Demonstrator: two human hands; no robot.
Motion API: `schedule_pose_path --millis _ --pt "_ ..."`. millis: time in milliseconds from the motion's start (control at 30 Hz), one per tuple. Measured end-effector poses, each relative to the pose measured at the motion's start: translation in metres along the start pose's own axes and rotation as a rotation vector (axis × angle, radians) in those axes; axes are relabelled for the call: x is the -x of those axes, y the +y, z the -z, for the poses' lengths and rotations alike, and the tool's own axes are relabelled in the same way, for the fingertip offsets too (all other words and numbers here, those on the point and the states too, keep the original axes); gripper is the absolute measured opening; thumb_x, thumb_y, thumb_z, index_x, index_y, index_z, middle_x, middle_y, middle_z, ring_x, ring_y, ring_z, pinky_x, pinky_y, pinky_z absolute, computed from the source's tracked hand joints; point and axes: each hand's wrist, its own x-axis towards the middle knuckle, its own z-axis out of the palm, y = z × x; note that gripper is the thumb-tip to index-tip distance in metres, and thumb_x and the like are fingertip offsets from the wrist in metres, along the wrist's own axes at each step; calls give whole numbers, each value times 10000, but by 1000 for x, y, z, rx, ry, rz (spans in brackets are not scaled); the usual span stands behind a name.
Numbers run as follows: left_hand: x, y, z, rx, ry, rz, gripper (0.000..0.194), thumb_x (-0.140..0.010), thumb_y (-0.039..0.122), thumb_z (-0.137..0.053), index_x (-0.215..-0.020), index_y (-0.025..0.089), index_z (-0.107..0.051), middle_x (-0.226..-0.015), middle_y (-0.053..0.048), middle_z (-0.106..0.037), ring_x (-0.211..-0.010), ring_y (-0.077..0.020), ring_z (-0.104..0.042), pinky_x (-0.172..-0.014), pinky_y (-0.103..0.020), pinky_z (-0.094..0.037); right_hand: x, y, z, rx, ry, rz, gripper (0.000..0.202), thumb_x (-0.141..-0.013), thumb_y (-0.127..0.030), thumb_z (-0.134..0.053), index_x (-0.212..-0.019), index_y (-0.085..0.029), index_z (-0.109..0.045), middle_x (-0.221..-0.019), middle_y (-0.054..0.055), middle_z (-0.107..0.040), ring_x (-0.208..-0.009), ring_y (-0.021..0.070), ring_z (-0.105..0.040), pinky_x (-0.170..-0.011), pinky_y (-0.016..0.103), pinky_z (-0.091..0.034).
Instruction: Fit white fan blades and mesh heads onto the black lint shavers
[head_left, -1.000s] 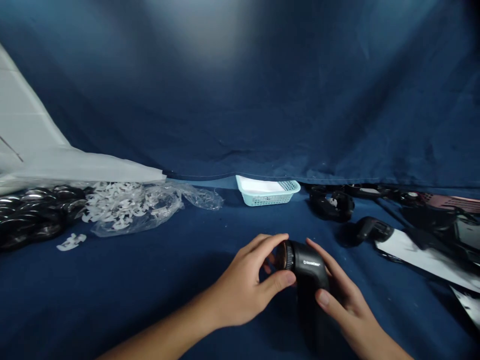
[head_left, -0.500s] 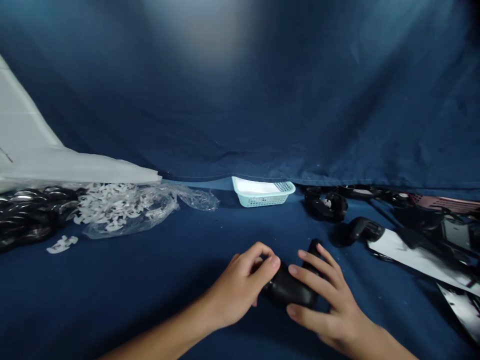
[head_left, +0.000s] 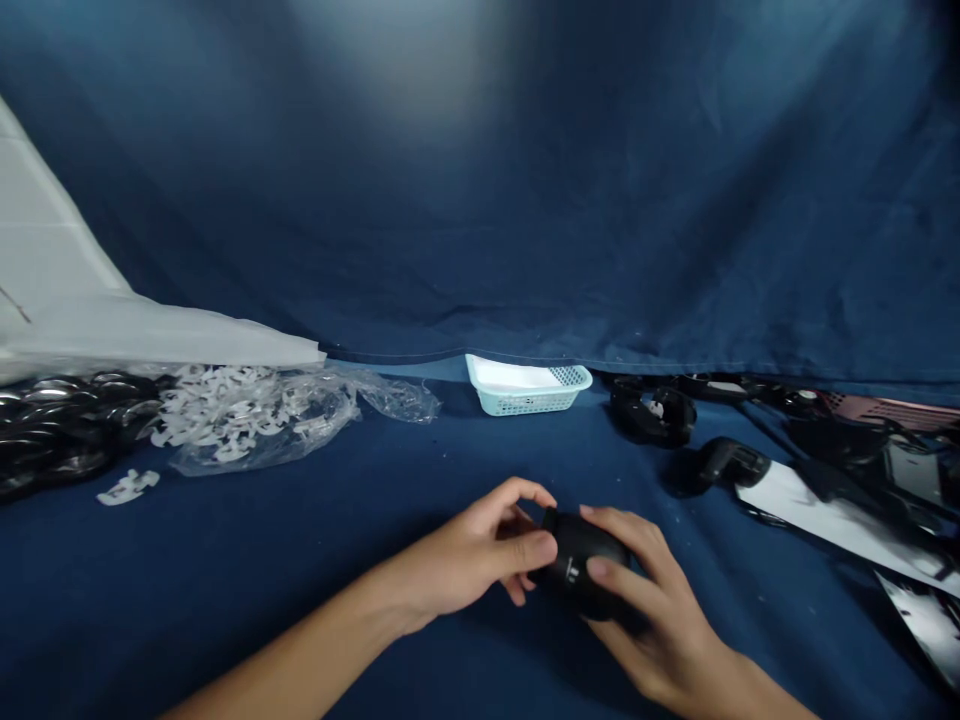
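A rounded black object (head_left: 581, 570) with small white markings is held between my two hands above the blue cloth. My left hand (head_left: 487, 550) pinches its left end between thumb and fingers. Around its right side my right hand (head_left: 652, 610) is wrapped, with the thumb and fingers pressed on its surface. The underside of the black object is hidden.
A light blue basket (head_left: 529, 402) stands at the back middle. White plastic parts (head_left: 225, 410) in a clear bag and a pile of black parts (head_left: 67, 425) lie left. Black devices (head_left: 652, 410) and a white sheet (head_left: 832, 515) lie right.
The black object has turned, and its white markings now show. My right hand has closed round it from a looser, spread hold. A narrow black part that stuck up is no longer seen.
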Motion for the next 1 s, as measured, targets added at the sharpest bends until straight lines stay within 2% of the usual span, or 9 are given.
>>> schedule_pose_path --millis 133,333,433,500,600,700,800,933,1000 --pt "5 5 -1 -142 -12 -211 490 -742 195 -806 -1129 251 -512 -1084 -18 -563 -966 -166 -573 -861 -325 -477 9 -10 -1 -198 5 -328 713 -872 -246 -649 -1482 -310 -285 -1466 120 -445 -1320 332 -481 -1037 496 -471" --pt "12 8 -14 -644 134 -438 550 -731 174 -802 -1204 301 -552 -1362 -51 -469 -1230 -256 -484 -1072 -412 -380 2 -19 2 -603 31 -690 534 -943 -495 -509 -1435 -306 -430 -1388 67 -588 -1249 307 -575 -1006 411 -513" --pt "12 10 -17 -671 248 -352 723 -725 423 -807 -1351 301 -467 -1479 -93 -374 -1213 -292 -503 -1049 -458 -409 1 -18 0 -653 77 -717 554 -916 -501 -556 -1428 -326 -438 -1423 49 -560 -1276 305 -550 -1024 410 -495" --pt "11 12 -16 -610 303 -239 592 -825 504 -685 -1328 260 -490 -1304 -105 -555 -966 -240 -621 -884 -434 -512 2 -18 -1 -655 70 -715 587 -898 -481 -596 -1438 -340 -415 -1466 43 -514 -1316 305 -507 -1054 414 -463" --pt "9 14 -13 -554 214 -211 449 -826 394 -714 -1234 270 -574 -1239 -68 -614 -977 -228 -630 -842 -387 -528 4 -16 -2 -648 51 -716 588 -906 -446 -599 -1447 -343 -392 -1470 43 -506 -1340 300 -479 -1084 424 -426" --pt "9 15 -10 -520 205 -233 772 -656 338 -862 -1340 347 -502 -1496 -61 -407 -1228 -292 -517 -933 -409 -503 4 -15 -3 -649 57 -715 576 -917 -415 -595 -1447 -368 -374 -1464 27 -516 -1318 282 -509 -1067 406 -449" --pt "8 13 -9 -431 193 -141 625 -791 412 -745 -1353 290 -500 -1278 -107 -615 -973 -265 -666 -781 -410 -558 4 -16 -3 -646 74 -705 594 -899 -390 -630 -1442 -358 -391 -1445 37 -539 -1301 278 -528 -1056 382 -463" --pt "8 11 -9 -516 166 -215 732 -696 351 -833 -1356 338 -519 -1415 -87 -514 -1242 -323 -525 -951 -460 -500 4 -15 -4 -629 79 -713 575 -910 -399 -613 -1440 -342 -397 -1443 42 -540 -1302 277 -528 -1055 388 -467" --pt "7 10 -9 -450 183 -158 684 -777 439 -751 -1392 304 -484 -1325 -121 -589 -1077 -308 -643 -848 -458 -552 4 -14 -5 -619 59 -704 595 -909 -412 -612 -1451 -333 -380 -1447 48 -534 -1303 284 -526 -1049 398 -475"
